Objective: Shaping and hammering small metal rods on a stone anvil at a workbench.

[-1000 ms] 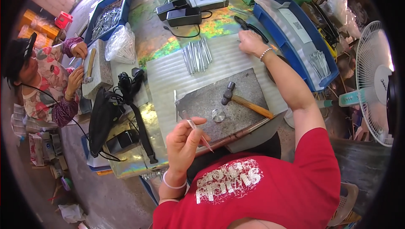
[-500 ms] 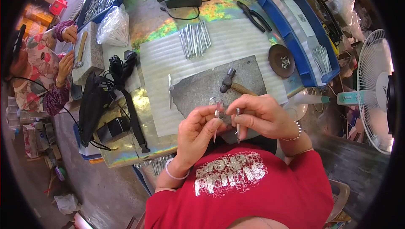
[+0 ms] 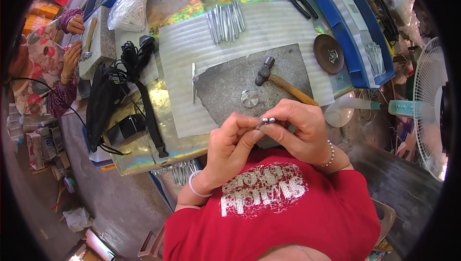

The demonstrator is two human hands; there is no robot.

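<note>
My left hand [image 3: 233, 138] and my right hand [image 3: 300, 126] meet just past the front edge of a grey stone slab [image 3: 221, 85]. Left thumb and fingers pinch a slim silver metal piece [image 3: 264, 121]. Right fingertips pinch another slim silver metal piece [image 3: 272, 119], its end beside the first. Only the short bright ends show; fingers hide the rest, and whether they touch I cannot tell. Beyond them a round, shiny metal disc [image 3: 249, 99] rests on the slab. A ball-peen hammer [image 3: 263, 72] lies there too, its wooden handle [image 3: 294, 90] pointing toward my right hand.
White foam sheet [image 3: 177, 44] underlies the slab, with a thin metal strip [image 3: 194, 83] and a metal strip pile [image 3: 225, 22]. At right are a brown dish [image 3: 322, 61], black pliers [image 3: 297, 2] and blue tray [image 3: 338, 32]. Black bag left; co-worker's hands [image 3: 72, 59] beyond.
My hands have come together, and the two metal pieces, held upright and apart before, now have their ends side by side. The disc on the slab is now in full view.
</note>
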